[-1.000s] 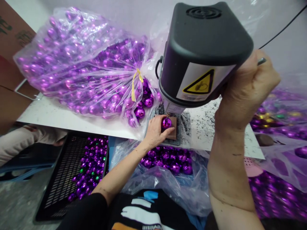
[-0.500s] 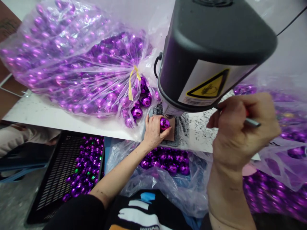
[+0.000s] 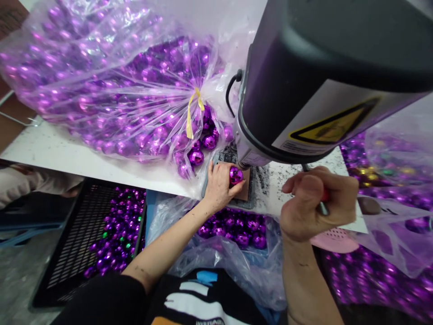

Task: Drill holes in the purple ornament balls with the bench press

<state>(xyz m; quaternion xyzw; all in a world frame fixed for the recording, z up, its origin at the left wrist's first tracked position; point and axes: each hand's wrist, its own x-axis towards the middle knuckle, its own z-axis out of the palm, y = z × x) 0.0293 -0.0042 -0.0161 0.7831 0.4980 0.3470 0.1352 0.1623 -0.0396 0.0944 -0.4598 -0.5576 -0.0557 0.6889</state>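
My left hand (image 3: pixel 219 183) holds a shiny purple faceted ball (image 3: pixel 236 175) between thumb and fingers, over a brown block (image 3: pixel 242 195) on the machine's base. Right above the ball is the lower end of a black bench machine (image 3: pixel 287 108) with a yellow warning triangle on its housing. At the machine's right side my right hand (image 3: pixel 318 205) is closed around a lever handle (image 3: pixel 324 208), whose metal end and a bit of red show between the fingers. Most of the lever is hidden by the hand and the housing.
A large tied plastic bag (image 3: pixel 111 95) of purple balls fills the table's left. Below the table edge, more balls (image 3: pixel 237 228) lie in a plastic-lined container. A black crate (image 3: pixel 72 243) stands lower left, a pink perforated basket (image 3: pixel 334 240) right. Dark shavings (image 3: pixel 265 187) litter the white tabletop.
My right hand has moved down and to the left with the lever. My left hand keeps the ball at the same spot on the block. The view has shifted slightly.
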